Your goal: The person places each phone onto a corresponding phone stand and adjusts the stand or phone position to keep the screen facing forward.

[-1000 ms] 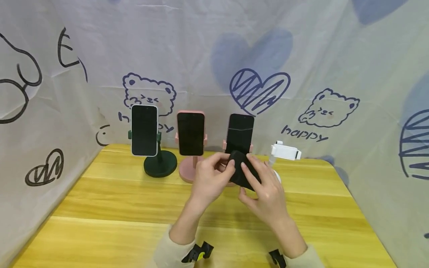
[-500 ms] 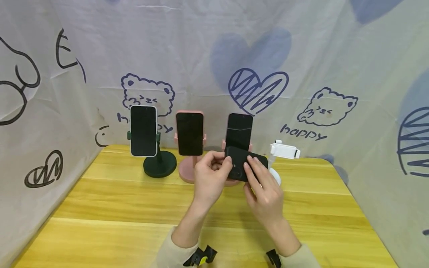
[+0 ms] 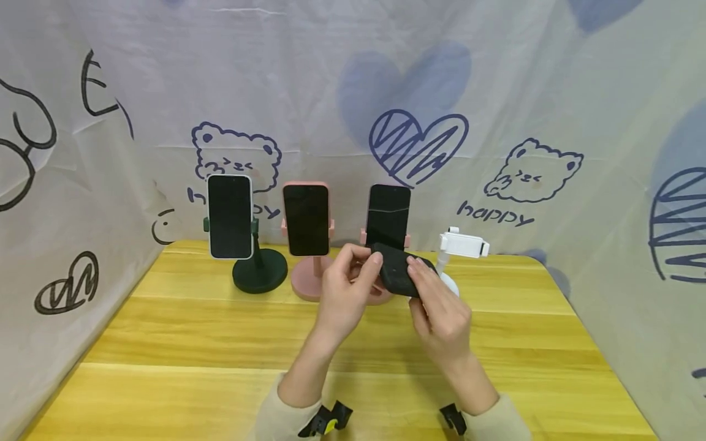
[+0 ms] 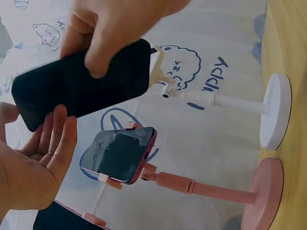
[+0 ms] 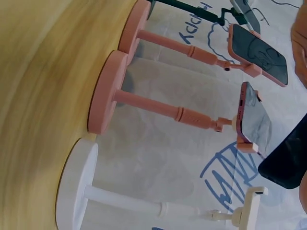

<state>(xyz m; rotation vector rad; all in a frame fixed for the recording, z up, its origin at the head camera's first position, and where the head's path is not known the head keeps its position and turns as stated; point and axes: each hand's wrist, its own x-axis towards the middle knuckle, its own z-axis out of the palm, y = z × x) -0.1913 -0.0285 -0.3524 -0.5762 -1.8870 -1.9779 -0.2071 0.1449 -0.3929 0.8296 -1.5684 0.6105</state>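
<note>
A black smartphone (image 3: 398,272) is held in the air between both hands, its long side roughly sideways and its back tilted up in the head view. My left hand (image 3: 343,297) pinches its left end between thumb and fingers. On the right half, my right hand (image 3: 444,315) grips it, fingers across the back; in the left wrist view that thumb lies on the dark screen (image 4: 112,88). Behind the hands, a pink stand carries a phone (image 3: 388,215). Just right of that stands a white phone stand (image 3: 464,245) with nothing in its clamp.
Farther left, another pink stand (image 3: 306,288) bears a pink-edged phone (image 3: 306,219). A dark green stand (image 3: 261,271) bears a white-edged phone (image 3: 230,217). All stand along the back of the wooden table (image 3: 220,343), before a patterned cloth (image 3: 320,73).
The smartphone has turned from a steep slant to nearly level lengthwise, then its back has tipped more upward. The right hand's fingers have shifted along it. The stands have stayed in place.
</note>
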